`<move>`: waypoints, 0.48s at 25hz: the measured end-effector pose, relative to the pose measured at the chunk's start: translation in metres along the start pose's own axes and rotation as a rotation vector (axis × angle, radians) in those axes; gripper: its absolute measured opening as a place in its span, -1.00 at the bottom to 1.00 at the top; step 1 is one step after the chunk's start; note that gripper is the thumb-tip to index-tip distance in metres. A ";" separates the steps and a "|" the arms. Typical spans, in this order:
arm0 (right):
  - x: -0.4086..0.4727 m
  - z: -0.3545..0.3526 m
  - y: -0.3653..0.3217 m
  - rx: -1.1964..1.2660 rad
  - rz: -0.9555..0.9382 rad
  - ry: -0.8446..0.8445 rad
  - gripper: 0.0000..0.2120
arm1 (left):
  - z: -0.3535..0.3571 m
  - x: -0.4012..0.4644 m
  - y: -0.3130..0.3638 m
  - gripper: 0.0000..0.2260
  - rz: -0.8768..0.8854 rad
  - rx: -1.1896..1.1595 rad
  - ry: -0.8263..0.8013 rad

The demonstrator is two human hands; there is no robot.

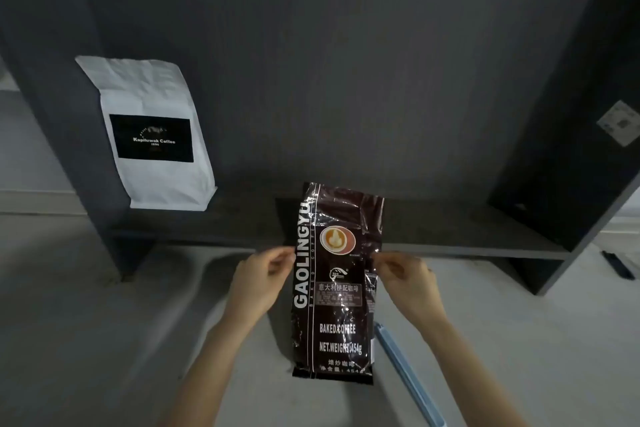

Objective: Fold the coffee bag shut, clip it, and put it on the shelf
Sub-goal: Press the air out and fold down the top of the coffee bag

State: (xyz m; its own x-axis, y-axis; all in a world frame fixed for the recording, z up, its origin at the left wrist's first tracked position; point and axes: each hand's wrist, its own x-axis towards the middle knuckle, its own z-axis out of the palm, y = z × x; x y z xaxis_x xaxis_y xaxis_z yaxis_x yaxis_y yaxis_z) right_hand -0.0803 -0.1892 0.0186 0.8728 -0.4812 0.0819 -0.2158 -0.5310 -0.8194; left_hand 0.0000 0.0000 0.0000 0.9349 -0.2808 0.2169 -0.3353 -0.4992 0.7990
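**Both hands pinch the edges of an upright coffee bag**

Hands are seen at either side of the brown bag, about halfway up it. By the left hand [258, 279] the bag's left edge is pinched between thumb and fingertips; by the right hand [407, 282] the right edge is pinched in the same way, with the fingers curled in narrow. Both forearms are stretched up from the bottom of the view.

A large dark grey shelf unit [346, 80] fills the upper part of the picture, with a back panel, side walls and a low bottom board [450, 236]. It is set on a pale floor [86, 322], which takes up the lower part of the view.

On the left end of the bottom board a white coffee bag [152, 135] is stood upright and leaned against the back panel; a black label with pale lettering is carried on its front.

The brown coffee bag [337, 284] is stood on the floor just in front of the shelf unit, between the two hands. It is upright, its glossy front is turned to the camera, and white lettering and a round cup picture are printed on it. Its top is unfolded and crinkled, and is seen against the shelf's bottom board.

A long light blue clip [407, 374] is laid flat on the floor just to the right of the bag's base, untouched by either hand.

A small dark object [618, 265] is seen on the floor at the far right; what it is cannot be told.
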 end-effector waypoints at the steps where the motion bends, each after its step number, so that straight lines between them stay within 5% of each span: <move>1: 0.000 0.001 0.001 0.002 0.020 -0.014 -0.81 | 0.002 0.000 -0.003 -0.78 -0.030 -0.018 -0.011; 12: -0.025 0.020 0.001 0.076 0.029 0.022 -0.75 | 0.013 -0.022 -0.007 -0.81 -0.035 -0.185 0.044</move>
State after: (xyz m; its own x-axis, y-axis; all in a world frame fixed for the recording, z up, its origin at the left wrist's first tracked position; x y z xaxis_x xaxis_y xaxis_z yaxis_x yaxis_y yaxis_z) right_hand -0.0936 -0.1642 0.0045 0.8566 -0.5113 0.0694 -0.2062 -0.4625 -0.8623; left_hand -0.0200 -0.0008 -0.0179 0.9512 -0.2277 0.2084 -0.2793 -0.3473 0.8952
